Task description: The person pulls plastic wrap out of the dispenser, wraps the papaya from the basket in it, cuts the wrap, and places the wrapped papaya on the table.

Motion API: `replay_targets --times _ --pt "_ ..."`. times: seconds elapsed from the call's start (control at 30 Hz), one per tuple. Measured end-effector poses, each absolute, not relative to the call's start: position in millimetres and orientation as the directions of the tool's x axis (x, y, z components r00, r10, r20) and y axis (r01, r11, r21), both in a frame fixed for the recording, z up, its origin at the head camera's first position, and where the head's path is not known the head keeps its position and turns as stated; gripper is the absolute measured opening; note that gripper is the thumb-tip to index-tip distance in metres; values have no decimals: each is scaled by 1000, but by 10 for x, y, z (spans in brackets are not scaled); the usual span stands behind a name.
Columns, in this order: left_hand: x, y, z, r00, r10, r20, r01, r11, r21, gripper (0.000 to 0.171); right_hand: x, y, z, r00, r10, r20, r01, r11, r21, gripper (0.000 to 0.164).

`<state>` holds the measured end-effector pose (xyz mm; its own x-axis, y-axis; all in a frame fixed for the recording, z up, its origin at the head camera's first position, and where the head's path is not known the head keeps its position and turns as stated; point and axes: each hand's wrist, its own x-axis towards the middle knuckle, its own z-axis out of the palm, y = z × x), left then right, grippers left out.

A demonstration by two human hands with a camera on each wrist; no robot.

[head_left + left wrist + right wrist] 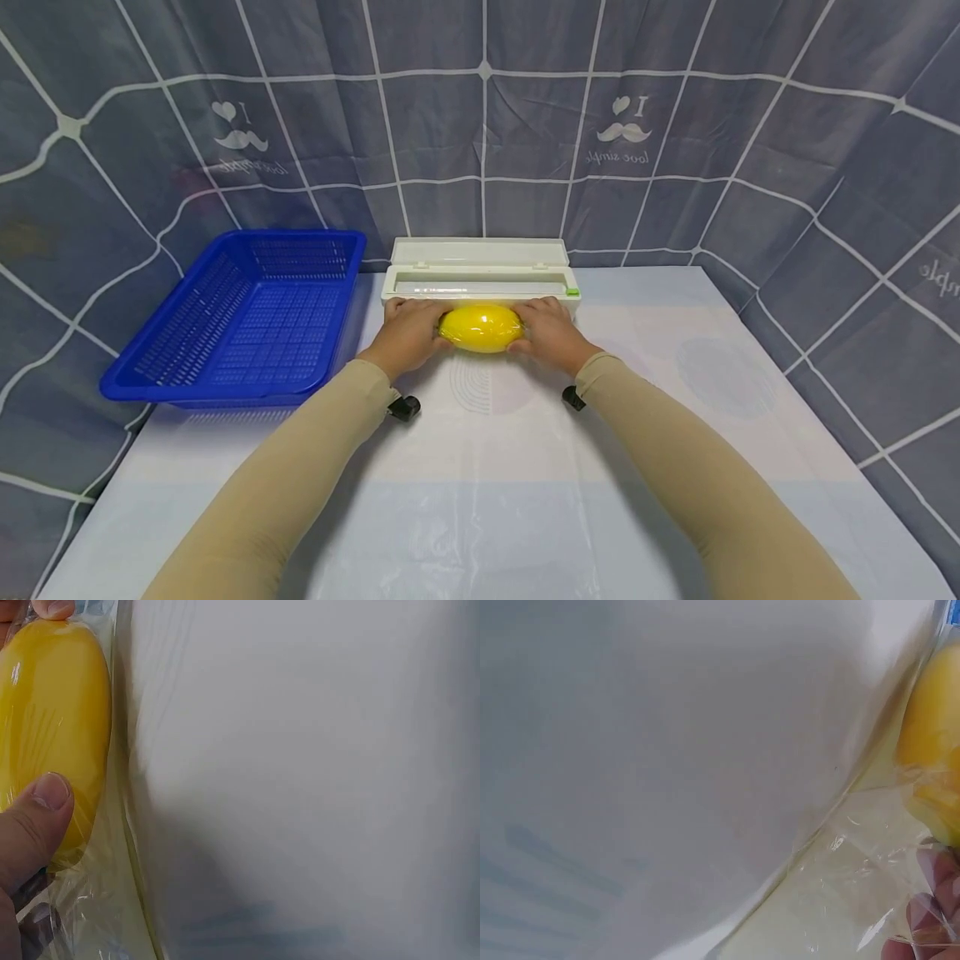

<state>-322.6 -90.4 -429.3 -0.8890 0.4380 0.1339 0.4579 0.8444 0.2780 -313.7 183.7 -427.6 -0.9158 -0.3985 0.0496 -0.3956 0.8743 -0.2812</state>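
A smooth, oval yellow fruit (481,328) lies crosswise between the two hands at the front of the dispenser. Clear cling film (832,892) wraps it, with loose wrinkled film spreading past its ends in both wrist views. My left hand (408,333) holds the left end, its thumb (51,796) pressed on the film-covered skin. At the other end my right hand (553,332) grips the fruit; its curled fingers (930,907) show through the film beside a greenish tip. Right behind the hands stands a white cling film dispenser (388,283) with its lid (480,251) raised and a roll inside.
On the left sits a blue plastic basket (347,308) with slotted sides. The table (525,517) has a pale patterned cover. Grey checked curtain cloth (525,125) hangs behind and along both sides. A green slider (572,292) is at the dispenser's right end.
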Motion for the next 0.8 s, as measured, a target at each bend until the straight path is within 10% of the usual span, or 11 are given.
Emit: replay_targets --times 0.8 --pt "-3231 -909 -4289 -898 425 109 438 852 286 63 -3161 1843 -4231 -914 -406 9 -394 882 -260 76"
